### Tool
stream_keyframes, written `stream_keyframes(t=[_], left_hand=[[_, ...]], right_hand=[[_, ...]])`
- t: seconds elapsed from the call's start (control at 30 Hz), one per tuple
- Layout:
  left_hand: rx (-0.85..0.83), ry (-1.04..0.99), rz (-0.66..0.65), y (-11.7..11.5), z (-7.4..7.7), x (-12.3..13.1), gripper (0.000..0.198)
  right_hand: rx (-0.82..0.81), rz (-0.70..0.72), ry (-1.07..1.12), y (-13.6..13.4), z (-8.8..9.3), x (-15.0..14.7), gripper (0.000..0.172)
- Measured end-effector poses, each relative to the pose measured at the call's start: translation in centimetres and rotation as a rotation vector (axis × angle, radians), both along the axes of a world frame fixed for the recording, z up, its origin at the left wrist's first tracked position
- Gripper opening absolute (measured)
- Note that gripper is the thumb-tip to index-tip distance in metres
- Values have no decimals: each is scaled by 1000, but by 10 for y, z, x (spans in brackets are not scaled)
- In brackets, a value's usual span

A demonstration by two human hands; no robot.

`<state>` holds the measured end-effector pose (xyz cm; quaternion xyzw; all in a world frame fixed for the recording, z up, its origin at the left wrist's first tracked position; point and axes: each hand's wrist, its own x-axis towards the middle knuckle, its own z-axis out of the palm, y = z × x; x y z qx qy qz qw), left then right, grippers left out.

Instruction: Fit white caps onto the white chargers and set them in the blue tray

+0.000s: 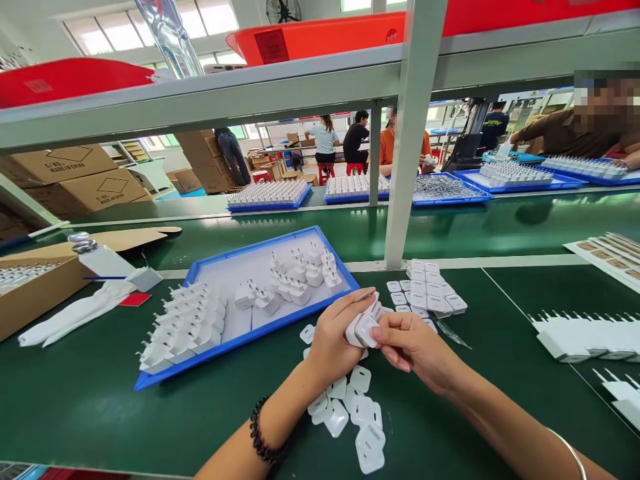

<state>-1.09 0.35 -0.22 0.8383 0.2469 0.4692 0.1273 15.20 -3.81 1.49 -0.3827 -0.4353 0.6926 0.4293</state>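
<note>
- Green bench (100,400) under a shelf frame (415,133).
- Blue tray (200,359) of white plugs (190,320), left of the hands.
- Left hand (333,343) curled tight around one plug (364,329), above the bench.
- Right hand (413,343) pinches the same plug.
- Loose caps (357,413) lie below the wrists.

A white charger (363,329) is held by both the left hand (334,339) and the right hand (414,347), just right of the blue tray (210,357); loose plastic caps (356,417) are scattered below.
</note>
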Motion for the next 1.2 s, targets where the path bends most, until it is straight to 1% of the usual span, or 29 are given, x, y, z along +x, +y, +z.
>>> stream_keyframes(t=[0.17, 0.37, 0.63, 1.03, 1.2], left_hand=[[6, 14, -2, 0, 1, 0, 44], [1, 31, 4, -2, 1, -1, 45], [53, 33, -6, -2, 0, 0, 45], [4, 50, 8, -3, 0, 1, 41], [-39, 41, 22, -5, -2, 3, 40]], right_hand=[[-2, 10, -7, 1, 0, 2, 38], [-47, 44, 1, 2, -3, 5, 36], [-76, 42, -5, 0, 1, 6, 34], [-22, -3, -70, -2, 3, 3, 34], [26, -26, -148, -1, 0, 2, 34]])
